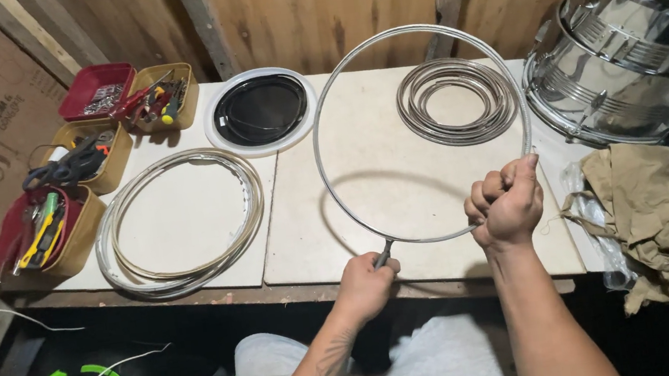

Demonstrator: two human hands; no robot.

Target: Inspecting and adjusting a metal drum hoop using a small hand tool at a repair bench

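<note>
Head view: the right hand (508,203) is clenched in a fist around the lower right arc of a large metal hoop (325,105), thumb side up. The left hand (366,283) grips the hoop's bottom, where a short dark stub sticks down from the ring. The hoop is held tilted above the pale worktable (404,205), casting a curved shadow on it. Under its far side lies a small coil of metal rings (456,101). Left of it sit a black drumhead in a white rim (261,111) and a stack of larger hoops (181,222), with tool boxes (83,158) beyond. A chrome drum shell (628,37) and tan cloth (661,214) lie right.
</note>
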